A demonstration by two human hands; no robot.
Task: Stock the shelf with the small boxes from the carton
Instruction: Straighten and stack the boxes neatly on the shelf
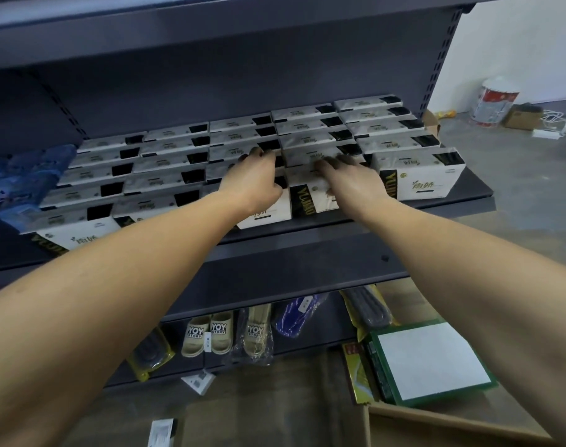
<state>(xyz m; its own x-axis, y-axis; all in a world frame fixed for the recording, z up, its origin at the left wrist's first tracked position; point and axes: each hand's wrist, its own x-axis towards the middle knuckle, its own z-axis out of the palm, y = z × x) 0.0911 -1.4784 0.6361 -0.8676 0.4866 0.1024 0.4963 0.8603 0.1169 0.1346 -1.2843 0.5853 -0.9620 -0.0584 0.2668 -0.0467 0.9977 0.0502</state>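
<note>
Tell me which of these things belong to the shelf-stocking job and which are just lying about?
Part of the job:
white boxes in rows
shelf holding them
carton on the floor
left hand and right hand, both on the boxes

Just lying about:
beige slippers
blue packets
red-and-white can

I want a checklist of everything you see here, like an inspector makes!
Surface: grey metal shelf, nearly full.
Job's things: rows of white and black small boxes; carton on the floor, contents not visible.
Clutter: blue packets at shelf's left; slippers below.
Hands: left hand and right hand rest on middle boxes.
Cables: white cord and power strip on the floor.
Surroundings: concrete floor, white wall, paint bucket.
</note>
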